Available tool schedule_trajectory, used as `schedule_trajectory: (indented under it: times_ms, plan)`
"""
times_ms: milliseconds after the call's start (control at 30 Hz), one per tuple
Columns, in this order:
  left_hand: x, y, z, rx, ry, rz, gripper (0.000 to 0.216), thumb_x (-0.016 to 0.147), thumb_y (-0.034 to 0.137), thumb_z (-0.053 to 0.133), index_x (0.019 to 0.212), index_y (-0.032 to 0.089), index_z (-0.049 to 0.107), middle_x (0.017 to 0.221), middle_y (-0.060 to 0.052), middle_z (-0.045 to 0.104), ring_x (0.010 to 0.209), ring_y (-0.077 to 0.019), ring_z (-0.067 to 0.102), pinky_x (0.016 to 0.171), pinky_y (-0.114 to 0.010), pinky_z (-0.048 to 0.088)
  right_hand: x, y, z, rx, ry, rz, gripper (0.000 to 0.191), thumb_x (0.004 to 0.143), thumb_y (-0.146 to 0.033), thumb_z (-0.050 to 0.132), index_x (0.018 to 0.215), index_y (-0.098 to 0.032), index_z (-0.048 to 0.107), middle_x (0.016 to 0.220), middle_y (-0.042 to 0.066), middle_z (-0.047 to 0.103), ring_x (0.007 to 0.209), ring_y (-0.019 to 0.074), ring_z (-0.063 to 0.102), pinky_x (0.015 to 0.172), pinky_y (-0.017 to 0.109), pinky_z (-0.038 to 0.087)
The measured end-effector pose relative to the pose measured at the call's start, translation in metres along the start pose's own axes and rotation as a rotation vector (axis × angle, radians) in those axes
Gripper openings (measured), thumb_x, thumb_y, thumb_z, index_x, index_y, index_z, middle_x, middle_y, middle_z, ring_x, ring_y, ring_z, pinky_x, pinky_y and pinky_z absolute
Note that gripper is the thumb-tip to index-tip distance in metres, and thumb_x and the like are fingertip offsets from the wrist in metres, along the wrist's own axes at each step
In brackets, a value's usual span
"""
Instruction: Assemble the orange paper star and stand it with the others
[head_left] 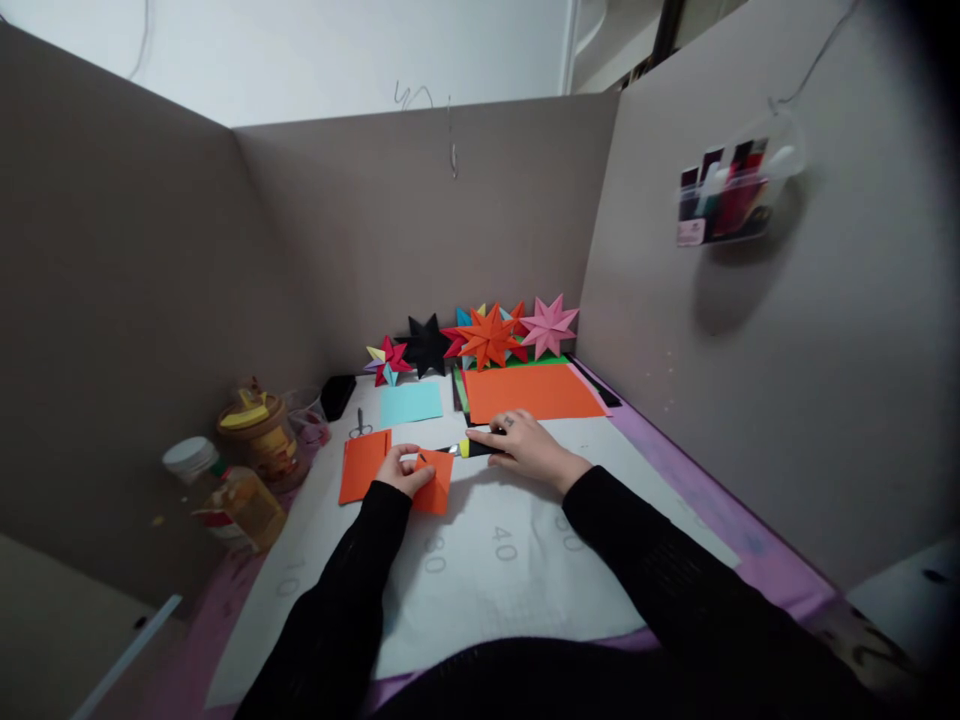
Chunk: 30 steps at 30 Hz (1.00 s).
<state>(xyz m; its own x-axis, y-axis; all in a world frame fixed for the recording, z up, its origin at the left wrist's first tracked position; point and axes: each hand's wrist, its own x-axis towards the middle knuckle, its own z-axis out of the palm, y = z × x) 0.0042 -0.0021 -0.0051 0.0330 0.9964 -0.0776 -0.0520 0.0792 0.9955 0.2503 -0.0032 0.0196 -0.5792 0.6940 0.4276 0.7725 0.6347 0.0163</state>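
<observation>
My left hand [406, 468] rests on a small orange paper piece [435, 485], fingers curled and pinching its edge. Beside it lies a larger orange paper square [361, 465]. My right hand [525, 446] lies over a dark cutter or pen with a yellow band [466, 448], fingers closed around it; its tip points toward the small orange piece. Both hands sit on a white mat [480, 570] printed with numbers.
A big orange sheet [531, 391] and a light blue sheet [410, 403] lie behind. Several folded paper stars [489, 336] line the back wall. Scissors [360, 424], jars and a bottle [244, 500] stand left. Cardboard walls enclose the desk; a pen holder [731, 190] hangs right.
</observation>
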Motion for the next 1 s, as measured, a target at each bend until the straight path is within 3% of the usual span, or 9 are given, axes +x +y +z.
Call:
schedule_trajectory:
  times_ms: [400,767,900,1000]
  plan:
    - [-0.001,0.0,0.001,0.008,-0.042,0.021,0.037,0.057,0.01,0.067,0.083,0.019,0.043,0.047,0.006,0.06,0.041,-0.0116,0.058,0.045,-0.021,0.048,-0.001,0.004,0.004,0.017,0.016,0.038,0.048,0.08,-0.036,0.057,0.127,-0.037,0.043,0.101,0.007,0.054,0.088,0.02,0.046,0.079,0.033,0.033]
    - [-0.001,-0.005,0.001,0.053,-0.047,0.026,0.046,0.048,0.02,0.075,0.083,0.018,0.045,0.043,0.009,0.054,0.038,-0.0104,0.054,0.042,-0.02,0.044,0.002,-0.003,0.002,0.026,-0.002,0.048,0.048,0.082,-0.038,0.055,0.128,-0.036,0.041,0.101,0.007,0.054,0.089,0.0202,0.046,0.079,0.033,0.032]
    - [0.0,-0.011,0.002,0.073,-0.068,0.008,0.052,0.046,0.026,0.077,0.086,0.019,0.045,0.046,0.008,0.057,0.042,-0.0135,0.058,0.044,-0.023,0.046,0.0,0.011,0.008,-0.001,0.034,0.207,0.048,0.084,-0.039,0.05,0.13,-0.035,0.038,0.099,0.007,0.054,0.09,0.0204,0.047,0.078,0.031,0.033]
    - [0.0,-0.011,0.003,0.065,-0.075,0.007,0.052,0.046,0.028,0.077,0.087,0.019,0.045,0.049,0.006,0.06,0.044,-0.0145,0.059,0.046,-0.025,0.048,-0.006,0.033,0.017,-0.033,0.028,0.444,0.049,0.084,-0.044,0.047,0.13,-0.03,0.04,0.097,0.009,0.055,0.089,0.022,0.05,0.074,0.03,0.034]
